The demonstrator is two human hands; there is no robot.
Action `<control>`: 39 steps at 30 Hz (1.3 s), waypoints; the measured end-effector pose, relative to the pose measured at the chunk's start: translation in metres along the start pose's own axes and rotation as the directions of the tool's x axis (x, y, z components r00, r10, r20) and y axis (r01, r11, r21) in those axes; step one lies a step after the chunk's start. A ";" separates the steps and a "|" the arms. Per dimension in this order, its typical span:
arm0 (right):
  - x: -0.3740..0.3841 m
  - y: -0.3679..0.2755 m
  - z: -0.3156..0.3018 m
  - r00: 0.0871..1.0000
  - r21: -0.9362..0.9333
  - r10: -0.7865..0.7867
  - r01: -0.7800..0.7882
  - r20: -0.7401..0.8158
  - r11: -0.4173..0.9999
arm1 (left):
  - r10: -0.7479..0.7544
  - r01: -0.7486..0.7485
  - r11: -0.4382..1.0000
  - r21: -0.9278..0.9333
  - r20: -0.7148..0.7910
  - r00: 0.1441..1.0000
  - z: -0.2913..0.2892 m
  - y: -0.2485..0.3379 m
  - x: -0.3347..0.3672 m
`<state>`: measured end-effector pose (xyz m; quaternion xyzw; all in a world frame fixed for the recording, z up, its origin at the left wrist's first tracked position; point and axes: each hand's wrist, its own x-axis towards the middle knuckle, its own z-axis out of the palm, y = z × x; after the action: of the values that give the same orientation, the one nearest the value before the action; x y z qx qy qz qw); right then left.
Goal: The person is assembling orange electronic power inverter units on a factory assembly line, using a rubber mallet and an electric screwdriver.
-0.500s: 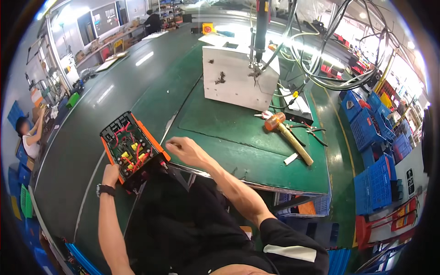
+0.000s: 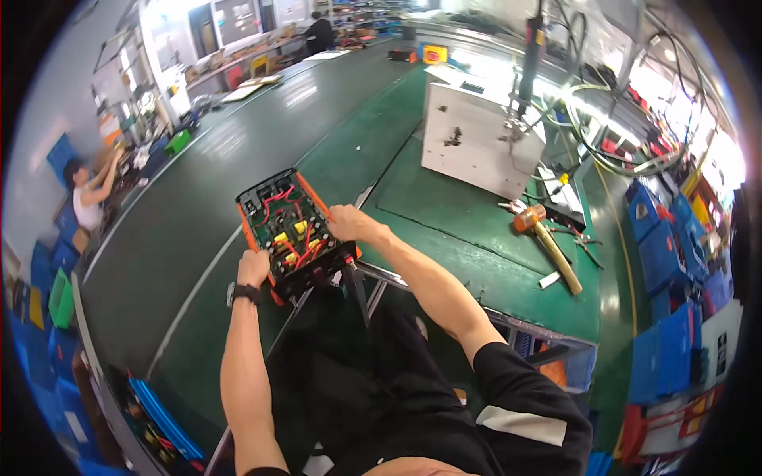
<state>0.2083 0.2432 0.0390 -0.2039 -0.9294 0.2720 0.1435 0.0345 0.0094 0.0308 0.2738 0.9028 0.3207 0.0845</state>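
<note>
An open-topped electronic unit (image 2: 295, 242) with orange side walls, black end panels, red wires and yellow parts on its board sits at the near edge of the bench. My left hand (image 2: 254, 268), with a black watch on the wrist, grips its left side near the front corner. On the opposite side, my right hand (image 2: 352, 224) is closed round the orange wall (image 2: 315, 195); its fingertips are partly hidden. To the right, apart from both hands, a mallet (image 2: 557, 255) with an amber head and wooden handle lies on the green mat (image 2: 444, 246).
Pliers (image 2: 583, 244) and a small white piece (image 2: 548, 280) lie by the mallet. A pale metal box (image 2: 476, 147) stands behind, under a hanging tool (image 2: 530, 67) and looped cables. Blue crates (image 2: 665, 349) line the right. Another person (image 2: 89, 190) works at far left.
My right hand has gone from just beside the unit to gripping its right wall. My left hand stays on the left side. The whole view has shifted, with the scene appearing further right.
</note>
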 end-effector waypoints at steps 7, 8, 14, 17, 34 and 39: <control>-0.059 -0.031 -0.005 0.980 -0.045 -0.169 0.165 -0.105 0.985 | 0.047 -0.048 0.999 0.009 0.067 0.997 -0.015 0.000 -0.025; -0.077 -0.040 -0.004 0.977 -0.010 -0.113 0.113 -0.181 0.994 | 0.045 -0.046 0.999 0.012 0.068 0.997 -0.018 0.000 -0.031; -0.193 -0.060 -0.028 0.895 0.010 0.147 -0.158 -0.421 0.987 | 0.427 -0.414 0.904 -0.105 0.224 0.876 -0.001 0.057 -0.053; -0.242 -0.059 -0.059 0.807 0.022 0.247 -0.279 -0.537 0.960 | 0.572 -0.539 0.820 -0.194 0.240 0.784 0.026 0.108 -0.079; -0.324 0.029 -0.088 0.564 0.299 0.626 -0.566 -0.538 0.768 | 0.655 -0.711 0.687 -0.148 0.549 0.519 0.143 0.221 -0.076; -0.340 0.033 -0.090 0.630 0.525 0.676 -0.454 -0.382 0.720 | 0.662 -0.606 0.731 -0.312 0.539 0.520 0.141 0.197 -0.056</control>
<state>0.5500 0.1532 0.0402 -0.5278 -0.6607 0.4071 0.3454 0.2144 0.1802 0.0425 0.6686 0.6452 0.2587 0.2642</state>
